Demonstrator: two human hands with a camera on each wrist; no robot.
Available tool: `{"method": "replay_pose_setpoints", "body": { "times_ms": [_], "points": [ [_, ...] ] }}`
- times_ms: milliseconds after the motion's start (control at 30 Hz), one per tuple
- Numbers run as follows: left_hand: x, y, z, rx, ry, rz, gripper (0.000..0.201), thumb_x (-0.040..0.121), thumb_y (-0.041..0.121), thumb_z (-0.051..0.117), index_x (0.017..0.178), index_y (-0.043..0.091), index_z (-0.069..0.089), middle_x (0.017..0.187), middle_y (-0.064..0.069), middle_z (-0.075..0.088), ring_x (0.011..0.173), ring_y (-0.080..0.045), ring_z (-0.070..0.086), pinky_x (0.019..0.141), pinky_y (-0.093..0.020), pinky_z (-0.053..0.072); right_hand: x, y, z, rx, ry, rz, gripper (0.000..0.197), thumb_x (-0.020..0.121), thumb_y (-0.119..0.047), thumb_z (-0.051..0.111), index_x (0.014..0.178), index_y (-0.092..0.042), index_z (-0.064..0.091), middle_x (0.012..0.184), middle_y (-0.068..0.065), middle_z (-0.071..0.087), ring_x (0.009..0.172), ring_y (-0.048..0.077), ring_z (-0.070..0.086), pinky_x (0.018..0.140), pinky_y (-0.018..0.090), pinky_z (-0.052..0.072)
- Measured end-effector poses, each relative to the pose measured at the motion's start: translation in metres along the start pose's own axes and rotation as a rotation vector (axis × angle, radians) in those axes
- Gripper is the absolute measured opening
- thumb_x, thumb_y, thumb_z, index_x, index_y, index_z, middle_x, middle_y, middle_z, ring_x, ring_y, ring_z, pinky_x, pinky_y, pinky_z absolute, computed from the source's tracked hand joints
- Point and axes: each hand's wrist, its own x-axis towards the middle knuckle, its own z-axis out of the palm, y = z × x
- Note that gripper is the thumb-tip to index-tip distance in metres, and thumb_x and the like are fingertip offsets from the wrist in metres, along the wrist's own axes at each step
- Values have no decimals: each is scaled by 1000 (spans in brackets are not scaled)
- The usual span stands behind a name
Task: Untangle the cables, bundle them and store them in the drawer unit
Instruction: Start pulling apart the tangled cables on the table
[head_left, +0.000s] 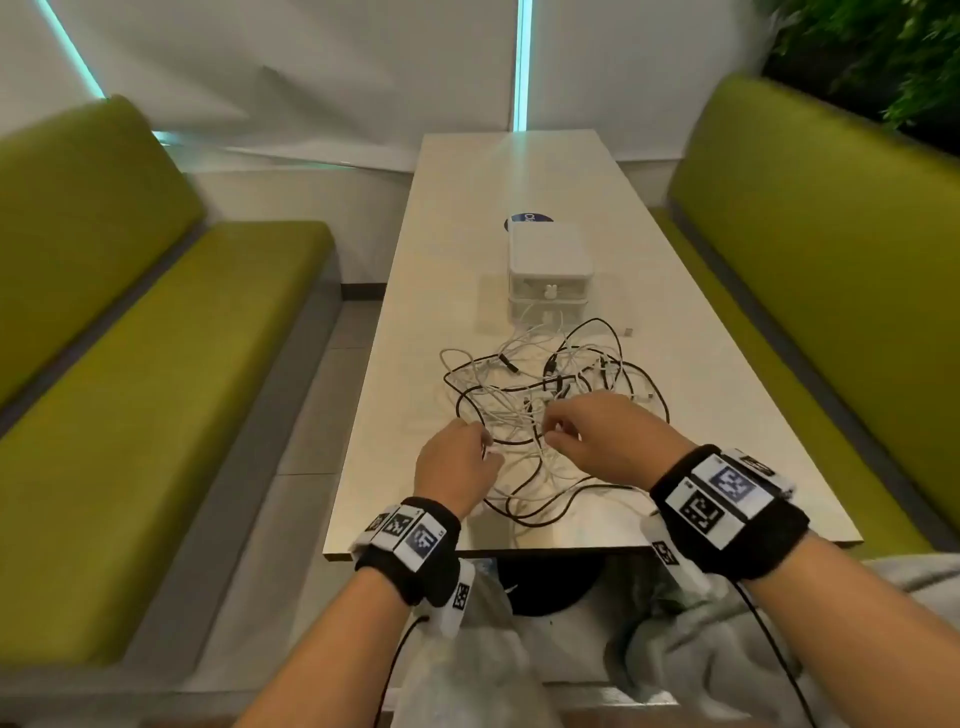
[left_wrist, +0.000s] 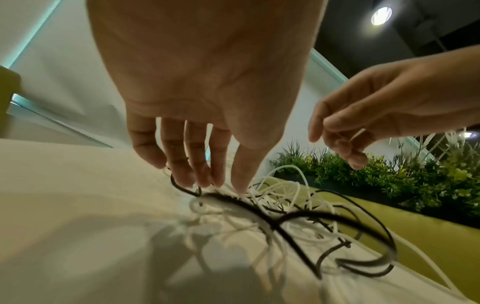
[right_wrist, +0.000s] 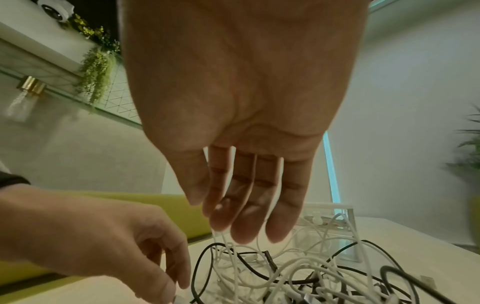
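Observation:
A tangle of white and black cables (head_left: 545, 384) lies on the pale table (head_left: 727, 441), in front of a small white drawer unit (head_left: 549, 260) with both drawers pushed in. My left hand (head_left: 488, 452) reaches down into the tangle's near left side; in the left wrist view its fingertips (left_wrist: 202, 181) and thumb close together on cable strands (left_wrist: 298, 216). My right hand (head_left: 553, 431) hovers just over the middle of the tangle and pinches a thin white cable (right_wrist: 215, 234) that hangs from its fingertips (right_wrist: 221, 222). The drawer unit (right_wrist: 335, 222) stands behind the cables (right_wrist: 298, 273).
Green benches flank the table on the left (head_left: 156, 364) and the right (head_left: 831, 286). A round blue sticker (head_left: 524, 221) shows behind the drawer unit. Grey cloth (head_left: 727, 649) and a plastic bag (head_left: 467, 665) lie below the table's near edge. Plants (left_wrist: 415, 179) stand behind the right bench.

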Motion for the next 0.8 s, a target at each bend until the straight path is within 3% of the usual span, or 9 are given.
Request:
{"method": "replay_pose_setpoints", "body": {
  "times_ms": [233,400,467,600,667,800],
  "points": [
    [15,-2,17,87,-4,-52,22,88,35,58,104,23,68,105,1,65,98,-21,60,86,-35,46,30,16,15,-4,-39,-70,21,96,-30,47,106,-23,64,101,-1,67,93,17,60,80,34,50],
    [17,-1,21,-7,148,-28,21,92,38,57,100,26,72,97,6,71,92,-16,64,84,-36,48,45,18,33,77,-15,-106,20,96,-31,48,110,-25,61,105,-4,63,94,15,58,80,30,47],
    [14,0,23,-137,223,-22,19,92,39,59,98,27,72,92,9,70,83,-10,62,79,-33,50,51,21,42,122,-9,-111,24,96,-28,51,117,-25,59,110,-6,60,100,14,57,85,30,47],
    [7,4,20,-382,385,26,11,93,32,63,94,24,70,85,13,66,75,-3,60,66,-11,43,62,25,64,262,13,-123,30,92,-24,56,123,-25,58,112,-6,55,101,12,55,88,28,45],
    [8,9,17,-560,402,29,8,95,26,61,91,22,67,84,10,66,78,-8,62,68,-16,47,65,27,70,310,48,-147,28,91,-29,59,119,-26,60,105,-10,54,94,9,54,83,27,45],
    [15,21,10,-1080,290,-47,18,99,18,52,90,8,64,90,-7,69,90,-18,65,81,-28,52,70,27,75,425,226,-202,19,95,-34,54,105,-23,66,87,-17,53,79,2,48,71,25,41]
  ]
}}
